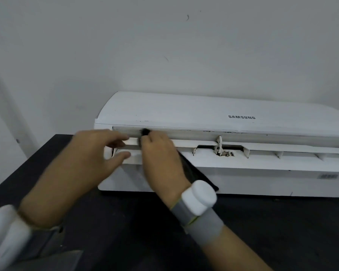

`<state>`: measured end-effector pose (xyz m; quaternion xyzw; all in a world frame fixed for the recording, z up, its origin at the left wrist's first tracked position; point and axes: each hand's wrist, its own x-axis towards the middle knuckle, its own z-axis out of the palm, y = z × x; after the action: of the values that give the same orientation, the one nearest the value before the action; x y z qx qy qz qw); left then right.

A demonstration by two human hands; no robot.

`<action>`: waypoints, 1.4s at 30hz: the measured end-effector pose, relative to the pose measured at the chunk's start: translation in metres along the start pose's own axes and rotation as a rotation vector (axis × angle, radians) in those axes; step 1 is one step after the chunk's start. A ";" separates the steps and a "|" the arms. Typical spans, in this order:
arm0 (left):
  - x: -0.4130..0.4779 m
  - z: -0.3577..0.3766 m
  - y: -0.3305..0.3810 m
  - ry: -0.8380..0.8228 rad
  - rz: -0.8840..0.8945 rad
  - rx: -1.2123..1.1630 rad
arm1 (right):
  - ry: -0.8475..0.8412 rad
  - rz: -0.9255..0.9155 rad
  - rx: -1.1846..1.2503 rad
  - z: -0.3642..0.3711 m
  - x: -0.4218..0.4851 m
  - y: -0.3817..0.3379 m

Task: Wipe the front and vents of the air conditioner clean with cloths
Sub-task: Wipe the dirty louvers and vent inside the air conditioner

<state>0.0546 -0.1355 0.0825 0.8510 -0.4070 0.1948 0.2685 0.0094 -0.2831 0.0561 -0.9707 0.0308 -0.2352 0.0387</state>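
A white Samsung air conditioner (213, 108) lies on a black table (141, 227) against the wall, vent side facing me. My right hand (159, 153) grips a dark cloth (192, 173) and pushes a bunched tip of it into the vent slot near the unit's left end; the rest of the cloth hangs down under my wrist. My left hand (90, 153) is at the left end of the vent, fingers and thumb around the end of the white louver flap (184, 142). The left hand is blurred.
A hinge bracket (219, 145) with small exposed parts sits at the middle of the vent opening. White wall rises behind and to the left. Both wrists carry grey bands with white round devices. The table's front stretch is bare black surface.
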 end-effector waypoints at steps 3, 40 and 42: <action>-0.004 -0.024 -0.012 0.096 -0.039 0.003 | -0.044 -0.254 0.470 0.005 0.006 -0.022; -0.008 -0.008 -0.012 0.056 -0.126 0.016 | 0.315 0.180 0.087 0.034 0.010 -0.063; -0.010 -0.013 -0.016 0.063 -0.113 0.020 | 0.313 0.119 0.090 0.035 0.006 -0.053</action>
<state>0.0599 -0.1130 0.0825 0.8688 -0.3476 0.2101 0.2834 0.0336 -0.2291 0.0324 -0.9160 0.0834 -0.3819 0.0905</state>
